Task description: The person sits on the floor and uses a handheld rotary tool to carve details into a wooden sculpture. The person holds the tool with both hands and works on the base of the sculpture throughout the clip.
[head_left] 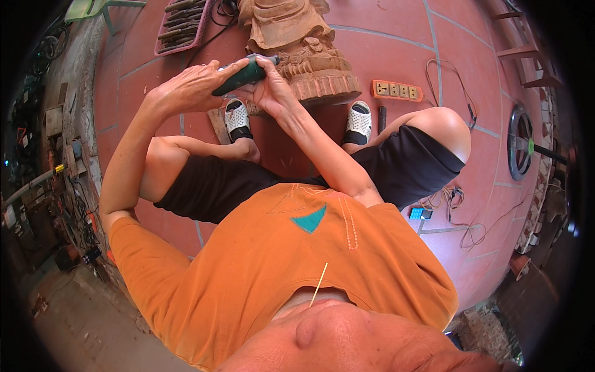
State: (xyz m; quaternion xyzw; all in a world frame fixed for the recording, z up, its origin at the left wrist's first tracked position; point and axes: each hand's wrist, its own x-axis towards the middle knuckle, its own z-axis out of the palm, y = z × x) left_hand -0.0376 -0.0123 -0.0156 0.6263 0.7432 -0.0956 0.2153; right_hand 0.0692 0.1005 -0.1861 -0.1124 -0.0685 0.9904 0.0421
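Observation:
A green handheld power tool with a dark tip (245, 77) lies between my two hands, just in front of a carved wooden statue (291, 37). My left hand (193, 87) is wrapped round its rear part from the left. My right hand (273, 92) is at the front end, its fingers curled up against the tool near the tip. The tip points right, toward the statue's lower carving; whether it touches the wood I cannot tell. The statue's stepped base faces me, and its upper part runs out of view.
A pink basket (181, 26) of several chisels stands left of the statue. An orange power strip (396, 90) and a dark cylinder (382, 120) lie by my right foot. Farther right are loose cables (455, 80), a black ring (519, 141) and a blue phone (420, 214).

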